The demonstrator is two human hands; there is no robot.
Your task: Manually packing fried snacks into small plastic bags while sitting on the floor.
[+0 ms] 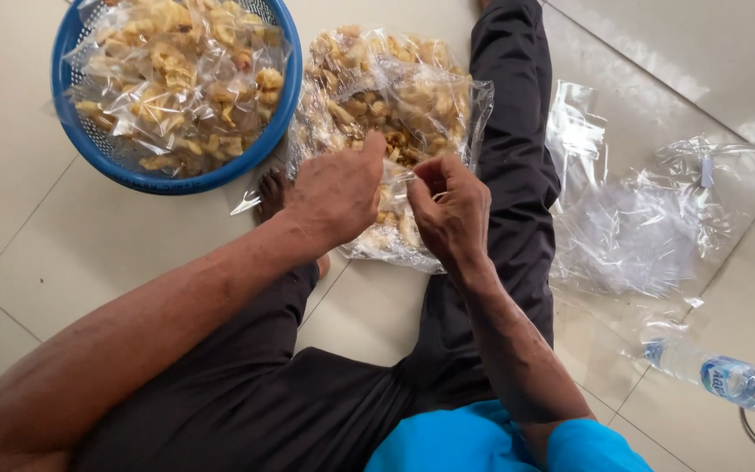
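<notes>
A small clear plastic bag of pale yellow crackers [392, 229] rests between my legs on the tiled floor. My left hand [335, 194] and my right hand [452, 208] both pinch its open top edge, fingers closed on the plastic. Right behind it lies a big clear bag of the same crackers [391, 83]. My legs in dark trousers stretch out on either side.
A blue plastic basket [98, 153] at the upper left holds several filled cracker bags. Empty clear plastic bags [635, 223] lie crumpled on the floor to the right. A plastic water bottle [723, 378] lies on its side at the lower right, near a thin cable.
</notes>
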